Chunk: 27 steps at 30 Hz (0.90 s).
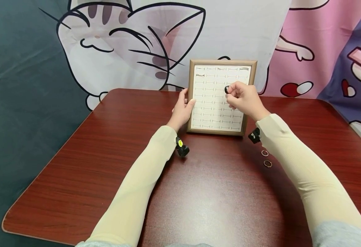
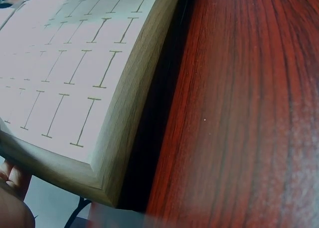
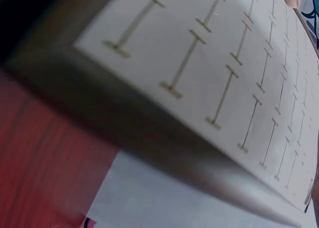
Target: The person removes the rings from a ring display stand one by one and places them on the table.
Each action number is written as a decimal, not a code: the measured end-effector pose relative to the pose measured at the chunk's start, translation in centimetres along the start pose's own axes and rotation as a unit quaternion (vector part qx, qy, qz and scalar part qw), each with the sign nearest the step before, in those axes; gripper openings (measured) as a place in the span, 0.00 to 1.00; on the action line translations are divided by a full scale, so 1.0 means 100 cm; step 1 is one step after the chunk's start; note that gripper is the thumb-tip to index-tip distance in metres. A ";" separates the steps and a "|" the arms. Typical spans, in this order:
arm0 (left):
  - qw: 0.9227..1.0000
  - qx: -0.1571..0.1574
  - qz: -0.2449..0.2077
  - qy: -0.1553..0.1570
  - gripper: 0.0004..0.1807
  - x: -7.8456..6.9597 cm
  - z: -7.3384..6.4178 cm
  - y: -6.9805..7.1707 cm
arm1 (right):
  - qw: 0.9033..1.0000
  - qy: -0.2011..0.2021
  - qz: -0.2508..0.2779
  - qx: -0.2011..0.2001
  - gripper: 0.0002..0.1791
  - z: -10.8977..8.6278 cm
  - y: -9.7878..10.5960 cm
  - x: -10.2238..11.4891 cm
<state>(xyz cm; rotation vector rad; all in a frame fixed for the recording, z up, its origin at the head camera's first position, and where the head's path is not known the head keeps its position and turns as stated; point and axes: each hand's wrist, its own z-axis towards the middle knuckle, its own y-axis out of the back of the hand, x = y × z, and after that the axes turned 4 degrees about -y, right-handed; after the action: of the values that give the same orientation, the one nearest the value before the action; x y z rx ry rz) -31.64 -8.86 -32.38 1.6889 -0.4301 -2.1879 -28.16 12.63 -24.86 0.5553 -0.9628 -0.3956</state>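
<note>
A wood-framed white ring display board [image 1: 222, 62] leans upright on the table, covered in rows of I-shaped slits. My left hand [image 1: 182, 110] grips its left edge, thumb on the front of the frame. Before the board's right half, my right hand [image 1: 245, 98] pinches a black ring [image 1: 226, 90] between thumb and forefinger. Whether the ring touches the board cannot be told. Ring bands show in a few slits, among them a silvery ring [image 1: 244, 69] at the top right and another ring [image 1: 200, 75] at the second row's left.
On the reddish-brown table [image 1: 205, 192], a pinkish ring [image 1: 265, 153] and a bronze-coloured ring [image 1: 268, 164] lie beside my right forearm. A cartoon-printed cloth [image 1: 242, 27] hangs behind the table's far edge.
</note>
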 end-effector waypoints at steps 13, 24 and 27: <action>1.000 0.003 0.007 -0.003 0.30 0.000 0.001 0.000 | 1.000 -0.012 -0.010 0.004 0.03 -0.031 0.015 -0.045; 1.000 0.006 0.006 0.000 0.31 0.001 0.003 0.001 | 0.998 -0.055 -0.011 0.014 0.05 -0.060 0.031 -0.057; 1.000 0.008 0.005 0.001 0.31 0.001 0.002 0.000 | 0.998 -0.063 -0.014 0.018 0.05 -0.069 0.033 -0.059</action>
<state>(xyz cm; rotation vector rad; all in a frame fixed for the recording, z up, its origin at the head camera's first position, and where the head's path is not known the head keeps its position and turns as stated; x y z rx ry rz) -31.87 -8.95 -32.43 1.6945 -0.4566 -2.1800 -25.13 20.31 -29.84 0.5820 -1.0857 -0.4425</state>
